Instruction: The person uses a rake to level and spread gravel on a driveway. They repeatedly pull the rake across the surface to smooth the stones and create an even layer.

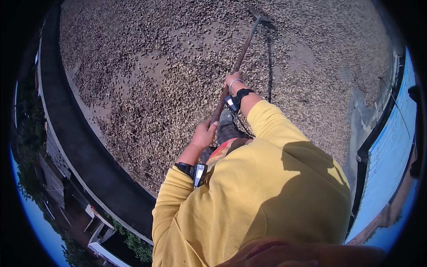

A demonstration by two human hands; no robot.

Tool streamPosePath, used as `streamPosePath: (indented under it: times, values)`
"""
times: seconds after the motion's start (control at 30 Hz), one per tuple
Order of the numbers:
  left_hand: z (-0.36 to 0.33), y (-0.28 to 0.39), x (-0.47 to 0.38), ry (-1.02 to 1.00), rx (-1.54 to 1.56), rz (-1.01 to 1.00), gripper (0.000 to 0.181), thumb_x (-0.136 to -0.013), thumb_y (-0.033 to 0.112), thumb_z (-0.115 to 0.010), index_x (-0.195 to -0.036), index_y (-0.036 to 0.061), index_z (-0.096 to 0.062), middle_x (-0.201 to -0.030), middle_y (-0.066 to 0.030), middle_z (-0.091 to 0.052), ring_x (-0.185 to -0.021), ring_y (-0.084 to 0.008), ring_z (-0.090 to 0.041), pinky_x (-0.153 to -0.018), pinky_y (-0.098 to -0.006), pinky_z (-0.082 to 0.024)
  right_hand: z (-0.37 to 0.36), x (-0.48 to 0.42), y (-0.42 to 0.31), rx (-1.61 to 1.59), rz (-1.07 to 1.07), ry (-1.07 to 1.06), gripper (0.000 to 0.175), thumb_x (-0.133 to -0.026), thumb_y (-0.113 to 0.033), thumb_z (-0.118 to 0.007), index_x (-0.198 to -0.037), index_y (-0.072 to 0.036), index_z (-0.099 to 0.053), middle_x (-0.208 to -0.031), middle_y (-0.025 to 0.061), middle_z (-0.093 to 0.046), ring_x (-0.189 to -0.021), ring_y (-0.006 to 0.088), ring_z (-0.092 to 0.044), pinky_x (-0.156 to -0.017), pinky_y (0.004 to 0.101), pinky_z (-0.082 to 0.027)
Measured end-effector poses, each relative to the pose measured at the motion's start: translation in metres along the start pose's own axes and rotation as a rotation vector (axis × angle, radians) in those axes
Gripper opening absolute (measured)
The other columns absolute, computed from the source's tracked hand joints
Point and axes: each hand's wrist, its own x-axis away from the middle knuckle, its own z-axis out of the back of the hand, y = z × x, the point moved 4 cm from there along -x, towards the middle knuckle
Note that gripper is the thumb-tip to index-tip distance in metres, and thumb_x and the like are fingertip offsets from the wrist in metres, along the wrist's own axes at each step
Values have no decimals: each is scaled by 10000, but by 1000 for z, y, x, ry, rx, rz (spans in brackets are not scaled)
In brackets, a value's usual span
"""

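Note:
A long wooden-handled tool (245,50) slants from my body up to the top of the view, where its head (258,16) meets a wide layer of small tan pieces that look like unshelled peanuts (160,110). The head's exact shape is hard to make out; it may be a rake. Around the middle of the handle my right hand (233,79) is closed, with a white bracelet at the wrist. Lower down, my left hand (204,133) grips the handle near its end. Both forearms carry black strapped devices.
A dark low wall (83,133) curves along the left, with buildings and trees beyond it. Light blue corrugated sheeting (383,153) runs along the right edge. Thinly covered patches of ground (150,66) show among the pieces. A thin cable hangs by my right forearm.

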Motion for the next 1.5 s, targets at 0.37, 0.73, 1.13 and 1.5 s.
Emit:
streamPosePath:
  times: [0.37, 0.73, 1.13, 1.5]
  values:
    - [4, -30, 168, -95, -102, 125, 337, -936, 231, -584, -1174, -4, -625, -815, -90, -671, -738, -129, -570, -691, -340, -490, 47, -8, 171, 363, -129, -91, 351, -836, -210, -654, -1024, 84, -624, -949, 214, -660, -886, 345, -663, -727, 430, -510]
    - [-27, -43, 257, -5, -311, -11, 294, -895, 254, -647, -1022, -12, -648, -694, -210, -609, -606, -233, -577, -597, -367, -477, 76, 66, 268, -24, -399, -350, 441, -782, -161, -647, -1158, 63, -589, -923, 197, -680, -802, 282, -695, -711, 355, -548]
    - [-142, -67, 320, 143, -406, 106, 350, -894, 271, -632, -1050, -42, -619, -752, -305, -598, -691, -443, -617, -615, -444, -482, 129, 80, 326, 287, -337, -319, 146, -894, -99, -512, -1005, -13, -552, -881, 160, -621, -736, 316, -674, -544, 472, -569]
    - [-197, -76, 338, 194, -390, 132, 419, -898, 361, -598, -1073, -19, -619, -791, -315, -599, -772, -475, -613, -666, -488, -498, 186, 115, 305, 634, -265, -230, 251, -870, -204, -578, -956, 19, -654, -799, 191, -668, -679, 324, -679, -535, 408, -531]
